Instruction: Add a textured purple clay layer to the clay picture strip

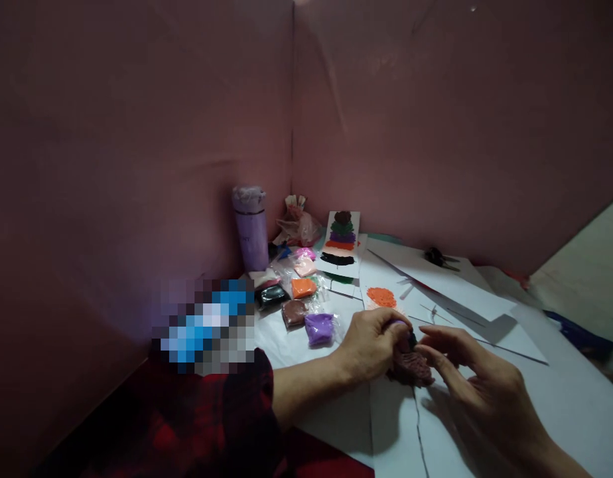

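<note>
At the lower left, a plaid sleeve (211, 415) in red and black sinks into shadow, its check hard to read, and runs off the bottom edge. The right forearm is also cut off, at the bottom right. Beyond the sleeve, a patch of blue and grey squares (207, 325) hides whatever lies there.

The right hand (473, 372) is half open, its fingers arched and its thumb tip close to the side of a brown, rough-textured lump (410, 370); whether they touch cannot be told. The left hand (369, 345) is curled closed over the upper left part of this lump, low above the white paper (575, 418). A purple bit (400, 326) shows by its thumb and a dark green bit (412, 340) between the 2 hands; the fingers hide how these join the lump.

A dark line is drawn on the paper below the lump. Just past the hands lies an orange textured patch (381, 297). To its left, clear packets are grouped, 6 of them plainly coloured: purple (320, 330), brown, black, orange, peach and pink. Farther back stand a lilac bottle (251, 232) and a card (349, 267) bearing stacked bands of colour, near a crumpled plastic bag (302, 227). A small dark object (436, 255) lies on the sheets at right, too dim to name. Dull pink walls (137, 119) meet in a corner behind.
</note>
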Tool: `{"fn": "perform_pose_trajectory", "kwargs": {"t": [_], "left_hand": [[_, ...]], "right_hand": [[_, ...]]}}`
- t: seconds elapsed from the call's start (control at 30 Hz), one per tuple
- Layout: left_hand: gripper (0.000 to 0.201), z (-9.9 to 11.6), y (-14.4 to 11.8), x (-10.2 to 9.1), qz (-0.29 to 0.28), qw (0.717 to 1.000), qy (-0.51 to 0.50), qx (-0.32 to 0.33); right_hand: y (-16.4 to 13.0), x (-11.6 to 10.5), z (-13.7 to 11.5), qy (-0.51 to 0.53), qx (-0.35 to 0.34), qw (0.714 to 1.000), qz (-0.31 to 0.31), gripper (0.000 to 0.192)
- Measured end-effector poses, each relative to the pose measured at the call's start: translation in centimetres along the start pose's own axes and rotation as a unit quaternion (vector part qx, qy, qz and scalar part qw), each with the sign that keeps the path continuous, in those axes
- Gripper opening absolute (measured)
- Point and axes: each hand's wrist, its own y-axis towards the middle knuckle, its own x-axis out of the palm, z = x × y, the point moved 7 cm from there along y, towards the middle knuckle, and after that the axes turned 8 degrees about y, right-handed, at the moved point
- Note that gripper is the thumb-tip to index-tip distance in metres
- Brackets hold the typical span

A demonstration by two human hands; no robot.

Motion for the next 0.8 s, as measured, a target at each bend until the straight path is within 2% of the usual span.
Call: {"fn": "perform_pose_trajectory", "kwargs": {"t": [0.07, 0.17, 0.37, 0.43, 0.5, 0.53, 0.6, 0.7, 0.8], "left_hand": [[0.022, -0.3, 0.0, 0.3, -0.021, 0.999, -0.018, -0.019], [0.026, -0.3, -0.2, 0.8, -0.043, 0.999, -0.002, -0.002], [0.022, -0.3, -0.2, 0.6, -0.027, 1.0, 0.007, 0.008], [0.016, -0.2, 0.0, 0.1, -0.002, 1.0, -0.009, 0.011], [0.02, -0.2, 0.1, -0.1, 0.011, 0.999, -0.031, 0.006], [0.024, -0.2, 0.2, -0.1, 0.01, 0.999, -0.041, 0.002], [0.025, -0.2, 0.3, -0.1, 0.003, 0.998, -0.06, 0.002], [0.027, 0.0, 0.4, 0.0, -0.011, 0.996, -0.085, 0.01], [0.036, 0.3, 0.4, 0.1, -0.029, 0.994, -0.105, 0.014]], "right_hand": [[0.0, 0.5, -0.3, 0.017, -0.011, 1.0, -0.022, 0.011], [-0.1, 1.0, -0.3, 0.041, -0.009, 0.998, -0.042, 0.012], [-0.5, 0.9, 0.2, 0.093, 0.017, 0.995, -0.028, 0.011], [-0.5, 0.7, 0.7, 0.098, 0.057, 0.994, -0.005, 0.01], [-0.5, 0.2, 1.6, 0.107, 0.134, 0.985, 0.033, 0.009], [-0.5, 0.1, 2.0, 0.136, 0.172, 0.974, 0.052, 0.012], [-0.4, 0.6, 2.7, 0.225, 0.233, 0.945, 0.05, 0.025], [-0.5, 1.9, 3.6, 0.358, 0.321, 0.876, 0.026, 0.036], [-0.6, 2.4, 4.0, 0.435, 0.348, 0.83, 0.031, 0.036]]}}
